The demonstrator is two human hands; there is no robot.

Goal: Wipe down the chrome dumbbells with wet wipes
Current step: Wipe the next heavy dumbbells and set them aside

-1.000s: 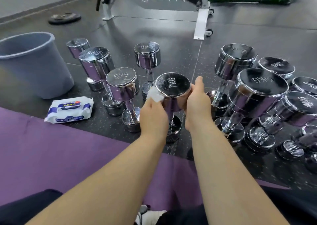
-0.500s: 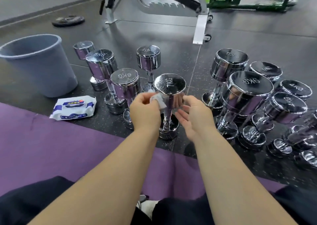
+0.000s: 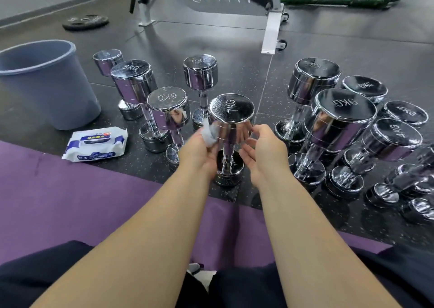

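My left hand (image 3: 199, 152) pinches the wet wipe (image 3: 209, 132) against the 9 o'clock side of the upright 7KG dumbbell (image 3: 231, 110) on the floor (image 3: 234, 49); my right hand (image 3: 263, 148) hovers loosely spread at its 3 o'clock.

Left hand (image 3: 199, 155) and right hand (image 3: 265, 152) were bare, forearms (image 3: 150, 237) bare the whole visible length. Black garment (image 3: 47, 272) covered both legs at near edge of purple mat (image 3: 70, 202). White-grey footwear (image 3: 199, 270) showed between legs, beside mat.

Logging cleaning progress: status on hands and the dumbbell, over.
Left hand pinches wipe against 7 kg dumbbell, upper head. Right hand open beside it, contact unclear. 6 kg dumbbell close on left.
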